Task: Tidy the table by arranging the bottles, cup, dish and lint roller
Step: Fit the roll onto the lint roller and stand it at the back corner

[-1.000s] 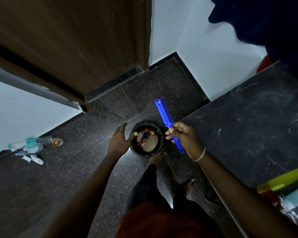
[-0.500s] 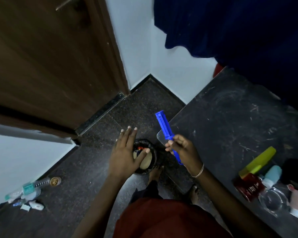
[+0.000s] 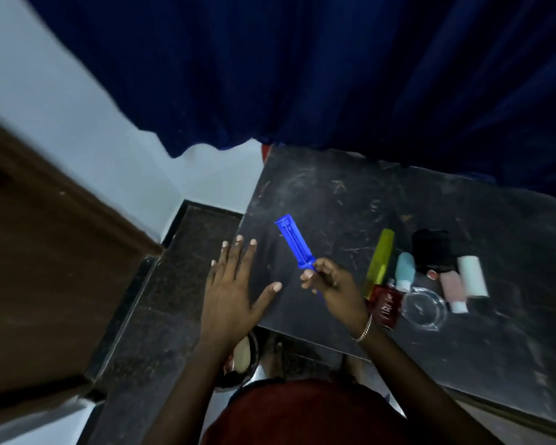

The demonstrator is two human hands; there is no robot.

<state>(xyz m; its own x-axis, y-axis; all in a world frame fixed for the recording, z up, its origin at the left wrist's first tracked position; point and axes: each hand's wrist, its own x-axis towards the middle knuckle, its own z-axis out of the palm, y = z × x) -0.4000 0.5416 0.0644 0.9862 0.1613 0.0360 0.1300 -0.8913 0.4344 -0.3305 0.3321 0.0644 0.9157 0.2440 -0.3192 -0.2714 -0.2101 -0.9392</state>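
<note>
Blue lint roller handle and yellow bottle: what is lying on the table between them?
Nothing. In the head view, only bare dark table lies between the blue lint roller handle and the yellow bottle.

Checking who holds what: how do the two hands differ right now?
The left hand is spread flat and empty; the right hand is curled around the blue lint roller. The left hand hangs over the table's left edge; the right is over the tabletop. Only the right wrist wears a bracelet. Both are bare.
</note>
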